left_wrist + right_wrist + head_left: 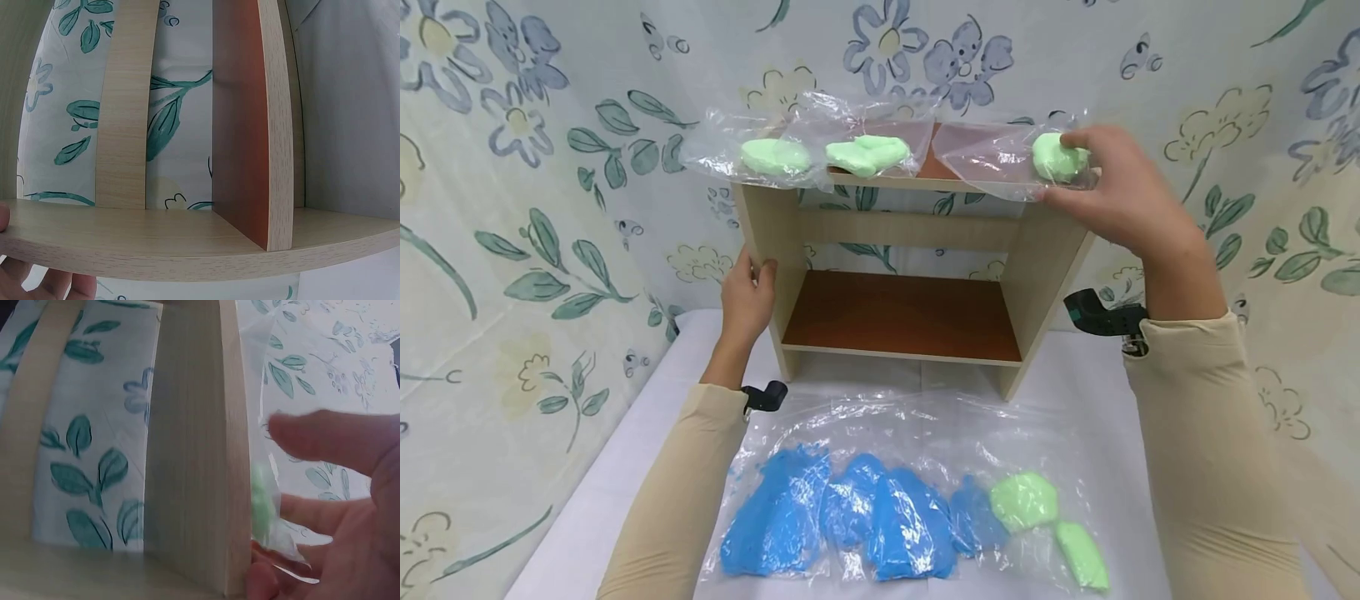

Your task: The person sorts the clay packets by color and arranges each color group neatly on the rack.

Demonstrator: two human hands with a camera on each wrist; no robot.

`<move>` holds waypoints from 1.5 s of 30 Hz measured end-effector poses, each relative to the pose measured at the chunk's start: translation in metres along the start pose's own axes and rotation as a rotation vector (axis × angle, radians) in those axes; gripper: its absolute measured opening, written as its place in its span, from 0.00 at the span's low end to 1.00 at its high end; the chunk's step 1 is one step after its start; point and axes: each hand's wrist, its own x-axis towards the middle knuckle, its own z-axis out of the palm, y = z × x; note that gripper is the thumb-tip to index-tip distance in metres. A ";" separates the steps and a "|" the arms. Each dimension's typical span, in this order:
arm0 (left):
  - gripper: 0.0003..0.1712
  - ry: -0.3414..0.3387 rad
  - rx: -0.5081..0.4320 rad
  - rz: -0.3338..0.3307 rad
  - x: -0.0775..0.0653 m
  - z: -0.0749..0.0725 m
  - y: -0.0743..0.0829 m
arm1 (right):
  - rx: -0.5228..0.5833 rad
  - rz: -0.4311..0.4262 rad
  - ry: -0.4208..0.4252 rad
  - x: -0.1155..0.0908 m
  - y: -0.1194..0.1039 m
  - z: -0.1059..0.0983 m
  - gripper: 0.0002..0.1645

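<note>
A small wooden shelf unit with reddish-brown boards stands against the patterned backdrop. My left hand grips its left side panel, thumb on one face and fingers on the other. At the top board's right end, my right hand has its fingers curled round a clear bag of green clay. In the right wrist view the thumb stands apart from that bag, and fingers reach the board's end. Two more bags of green clay, one at the left and one near the middle, lie along the top.
In front of the shelf, clear bags of blue clay lie on the white-covered table, with two green lumps at their right. The floral backdrop rises behind and at both sides.
</note>
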 end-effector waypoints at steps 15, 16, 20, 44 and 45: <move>0.26 -0.010 -0.001 -0.033 -0.002 0.000 0.003 | -0.192 -0.313 0.406 -0.002 0.027 0.028 0.23; 0.27 -0.012 -0.002 -0.037 -0.002 -0.001 0.003 | -0.190 -0.328 0.429 -0.001 0.026 0.030 0.22; 0.27 -0.012 -0.002 -0.037 -0.002 -0.001 0.002 | -0.167 -0.384 0.474 0.002 0.023 0.036 0.20; 0.26 -0.007 0.005 -0.015 -0.002 -0.001 0.003 | 0.324 0.184 0.764 0.037 -0.016 0.027 0.17; 0.26 -0.004 0.005 -0.011 -0.002 -0.001 0.003 | 0.332 0.177 0.779 0.038 -0.019 0.027 0.16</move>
